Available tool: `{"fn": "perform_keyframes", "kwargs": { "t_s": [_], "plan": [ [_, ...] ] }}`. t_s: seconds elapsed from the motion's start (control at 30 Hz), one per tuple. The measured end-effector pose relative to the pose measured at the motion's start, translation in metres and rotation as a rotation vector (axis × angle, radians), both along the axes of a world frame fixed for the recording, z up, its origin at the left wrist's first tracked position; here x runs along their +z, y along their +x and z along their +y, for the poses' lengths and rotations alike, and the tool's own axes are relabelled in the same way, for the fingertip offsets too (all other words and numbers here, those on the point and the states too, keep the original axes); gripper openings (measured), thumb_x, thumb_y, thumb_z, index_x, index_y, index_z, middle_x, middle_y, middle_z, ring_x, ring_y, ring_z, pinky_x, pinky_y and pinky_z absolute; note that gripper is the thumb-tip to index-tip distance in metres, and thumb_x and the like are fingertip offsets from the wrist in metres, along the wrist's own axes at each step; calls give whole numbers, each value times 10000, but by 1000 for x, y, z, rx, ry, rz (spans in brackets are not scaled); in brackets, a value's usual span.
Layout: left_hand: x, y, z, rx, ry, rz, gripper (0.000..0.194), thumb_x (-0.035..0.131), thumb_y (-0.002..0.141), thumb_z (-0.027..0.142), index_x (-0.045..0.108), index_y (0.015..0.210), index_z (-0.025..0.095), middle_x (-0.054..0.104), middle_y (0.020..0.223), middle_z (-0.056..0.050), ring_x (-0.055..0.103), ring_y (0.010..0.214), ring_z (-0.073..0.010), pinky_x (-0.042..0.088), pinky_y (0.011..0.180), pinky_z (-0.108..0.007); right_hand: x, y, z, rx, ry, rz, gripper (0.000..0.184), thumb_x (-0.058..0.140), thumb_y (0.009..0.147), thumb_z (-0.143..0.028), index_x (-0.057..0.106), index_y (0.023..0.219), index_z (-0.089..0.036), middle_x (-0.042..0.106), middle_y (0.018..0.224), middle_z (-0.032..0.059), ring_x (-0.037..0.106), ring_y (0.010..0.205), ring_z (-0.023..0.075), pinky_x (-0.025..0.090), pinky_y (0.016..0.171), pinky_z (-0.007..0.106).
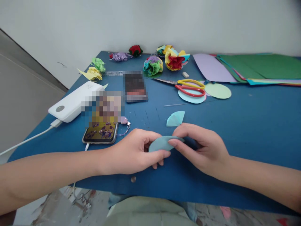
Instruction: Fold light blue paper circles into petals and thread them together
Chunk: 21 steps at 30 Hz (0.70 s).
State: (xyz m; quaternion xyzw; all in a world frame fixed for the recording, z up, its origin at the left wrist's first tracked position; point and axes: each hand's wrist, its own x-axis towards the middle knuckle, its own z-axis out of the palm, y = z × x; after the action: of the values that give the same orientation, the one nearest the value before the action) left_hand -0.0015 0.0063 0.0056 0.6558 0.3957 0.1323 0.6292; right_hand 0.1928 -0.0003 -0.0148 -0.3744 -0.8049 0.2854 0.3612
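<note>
Lt blue folded paper [160,143], curved edge, w/ fingers [176,143]

A light-blue, thin paper piece [161,143], folded over into a half-moon shape, is just below the centre of the frame, its curved edge toward the top. The left hand [141,151] holds its left end, the thumb lying across its lower front; the right hand [199,147] pinches its right part between thumb and fingers. Just above the right hand in the frame, a pale turquoise, fan-shaped folded paper piece [176,119] lies on the blue tabletop [256,125]. Its rounded edge faces the upper left, crease lines cross its surface, and its lower edge is straight. Whether the right fingers touch it is unclear.
</note>
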Motion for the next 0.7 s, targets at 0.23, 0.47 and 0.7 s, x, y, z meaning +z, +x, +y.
{"fn": "perform_keyframes", "kwargs": {
  "t_s": [0.23, 0.47, 0.7],
  "plan": [
    [-5, -4, -7, 5, 165, 69, 272, 463, 870, 342, 594, 739, 143, 619, 644, -15, 598, 570, -118, 462, 513, -192, -3, 2, 1, 108, -76, 66, 38, 588, 813, -184, 550, 810, -182, 584, 747, 8, 537, 674, 115, 446, 625, 241],
    [-7, -6, -7, 3, 306, 67, 235, 467, 874, 274, 572, 712, 140, 596, 622, 4, 563, 538, -77, 422, 492, -146, -2, 1, 6, 102, -389, 121, 163, 631, 793, -275, 565, 902, -173, 600, 813, 8, 546, 742, 121, 436, 664, 220],
    [-11, -8, -5, -42, 469, 38, 179, 434, 866, 121, 567, 749, 152, 560, 637, 32, 519, 529, -45, 406, 533, -132, -1, 2, 4, 88, -470, 19, 281, 602, 799, -338, 515, 607, -152, 448, 548, -39, 367, 519, 72, 289, 467, 205]
  ]
}}
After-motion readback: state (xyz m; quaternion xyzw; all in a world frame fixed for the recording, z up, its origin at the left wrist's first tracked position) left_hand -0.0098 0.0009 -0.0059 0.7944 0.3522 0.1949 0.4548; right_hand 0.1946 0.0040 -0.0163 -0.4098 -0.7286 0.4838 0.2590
